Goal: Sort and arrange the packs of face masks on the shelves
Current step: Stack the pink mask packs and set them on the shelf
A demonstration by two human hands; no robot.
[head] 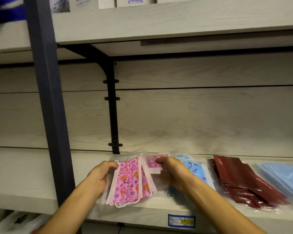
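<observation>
- Left hand (102,174): fingers curled round the left edge of the pink pack (131,180), thumb on top near its upper left corner; the forearm enters from the lower left.
- Right hand (172,168): fingertips bent down onto a second pink pack (153,162), which lies just behind and to the right of the pink pack; whether it pinches this pack or only presses on it cannot be told.
- Pink pack: a clear sleeve of pink printed masks with white ear loops, lying flat on the shelf (32,179), tilted a little, its near end close to the shelf's front edge.
- Blue printed packs (197,168): just right of the pink pack, partly hidden under the right forearm; light blue with small figures.
- Dark pack (173,191): in front of the blue printed packs, mostly covered by the right forearm; details unclear.
- Red packs (240,179): further right of the pink pack, an overlapping fanned pile of dark red pouches with pale lettering.
- Plain blue packs (281,178): furthest right of the pink pack, blurred, running out of the frame.
- Label (181,220): blue and yellow tag on the shelf's front edge, below and right of the pink pack; text unreadable.
- Bracket (112,107): black slotted upright on the back wall, directly behind the pink pack, curving up to the upper shelf (159,22).
- Post (49,98): dark frame upright, left of the pink pack.
- Boxes (125,2): pale cartons on the upper shelf, cut off by the top of the frame.
- Bags (15,222): white plastic below the shelf, lower left of the pink pack.
</observation>
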